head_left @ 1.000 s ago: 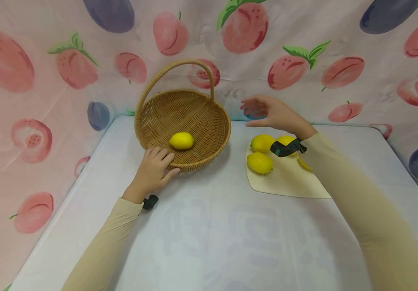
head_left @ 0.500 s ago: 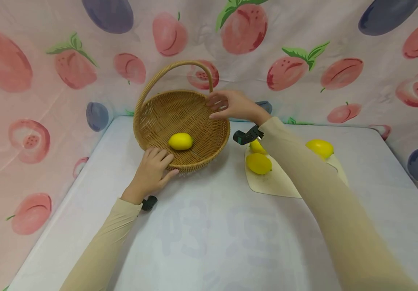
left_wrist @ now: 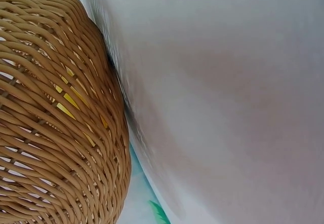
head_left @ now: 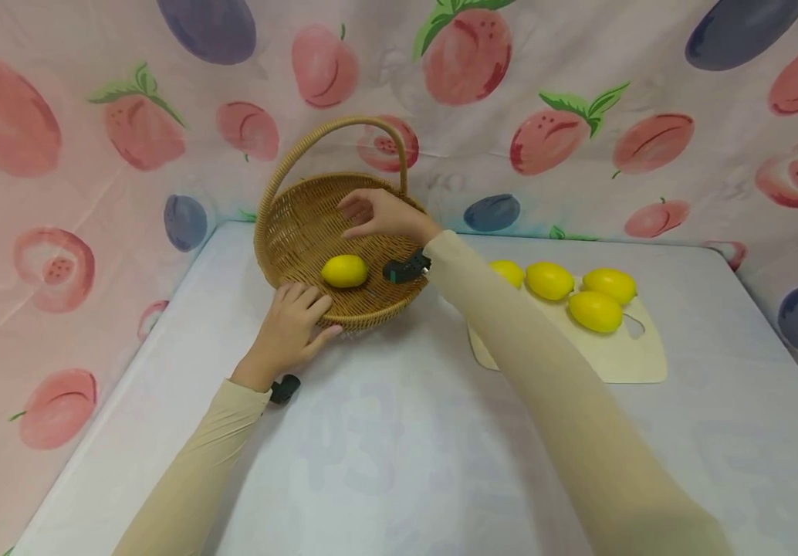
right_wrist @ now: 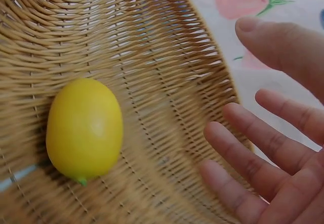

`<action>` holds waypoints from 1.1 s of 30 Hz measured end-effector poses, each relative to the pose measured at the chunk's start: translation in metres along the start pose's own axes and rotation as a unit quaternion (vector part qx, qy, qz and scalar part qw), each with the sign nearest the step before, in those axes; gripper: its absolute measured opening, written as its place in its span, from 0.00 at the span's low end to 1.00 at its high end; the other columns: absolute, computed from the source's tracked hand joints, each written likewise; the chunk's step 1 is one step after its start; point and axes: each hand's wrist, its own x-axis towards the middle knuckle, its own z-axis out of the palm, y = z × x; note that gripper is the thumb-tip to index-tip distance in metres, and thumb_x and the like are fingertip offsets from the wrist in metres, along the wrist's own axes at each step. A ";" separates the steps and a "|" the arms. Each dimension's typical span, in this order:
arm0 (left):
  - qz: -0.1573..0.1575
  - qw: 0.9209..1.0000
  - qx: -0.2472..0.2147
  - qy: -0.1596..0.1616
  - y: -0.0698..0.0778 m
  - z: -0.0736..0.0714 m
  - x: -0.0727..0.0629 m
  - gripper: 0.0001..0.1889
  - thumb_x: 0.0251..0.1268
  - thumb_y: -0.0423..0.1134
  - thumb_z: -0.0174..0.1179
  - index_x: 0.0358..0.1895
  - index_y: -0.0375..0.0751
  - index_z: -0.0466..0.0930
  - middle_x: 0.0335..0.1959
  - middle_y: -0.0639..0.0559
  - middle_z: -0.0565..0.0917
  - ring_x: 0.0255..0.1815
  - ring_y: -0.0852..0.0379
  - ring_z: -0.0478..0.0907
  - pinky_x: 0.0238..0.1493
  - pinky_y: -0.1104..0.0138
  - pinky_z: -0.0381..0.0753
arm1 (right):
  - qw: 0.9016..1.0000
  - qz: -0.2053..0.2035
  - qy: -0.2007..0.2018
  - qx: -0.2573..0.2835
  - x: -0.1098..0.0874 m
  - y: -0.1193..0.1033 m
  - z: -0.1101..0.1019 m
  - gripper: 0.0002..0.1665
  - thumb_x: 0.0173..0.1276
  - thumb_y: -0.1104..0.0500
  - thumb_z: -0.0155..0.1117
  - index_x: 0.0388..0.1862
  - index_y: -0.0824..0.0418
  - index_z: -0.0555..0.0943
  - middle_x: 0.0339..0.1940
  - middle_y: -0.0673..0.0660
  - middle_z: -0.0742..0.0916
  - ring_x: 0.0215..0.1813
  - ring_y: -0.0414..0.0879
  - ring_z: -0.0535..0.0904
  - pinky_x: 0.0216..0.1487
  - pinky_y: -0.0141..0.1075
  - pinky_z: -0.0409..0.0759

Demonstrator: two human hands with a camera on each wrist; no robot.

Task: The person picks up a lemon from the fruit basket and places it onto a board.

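Note:
A wicker basket (head_left: 305, 216) with an arched handle leans toward me at the back of the table. One yellow lemon (head_left: 345, 271) lies inside it. My left hand (head_left: 291, 328) grips the basket's near rim, fingers over the edge and thumb outside. In the left wrist view the woven outside of the basket (left_wrist: 61, 143) fills the left, with yellow showing through gaps. Over the basket's right side hovers my right hand (head_left: 385, 215), holding nothing. Its fingers are spread and slightly bent in the right wrist view, apart from the lemon (right_wrist: 85, 127).
On the right lies a cream cutting board (head_left: 624, 359) with several lemons (head_left: 596, 311) on it. My right sleeve (head_left: 545, 371) hides part of the board. A fruit-print cloth (head_left: 468, 147) hangs behind the white-covered table (head_left: 399, 432).
My right hand has moved left from above the cutting board to over the basket, uncovering lemons at the board's right. The left hand stays on the rim.

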 end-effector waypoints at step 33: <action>0.024 1.000 0.004 -0.012 0.005 0.000 0.005 0.30 0.68 0.65 0.39 0.38 0.38 0.75 0.36 0.44 0.78 0.39 0.47 0.70 0.51 0.51 0.66 | 0.995 0.079 -0.023 -0.058 0.016 0.031 0.041 0.34 0.60 0.60 0.68 0.64 0.64 0.67 0.64 0.61 0.74 0.64 0.54 0.72 0.62 0.41 0.72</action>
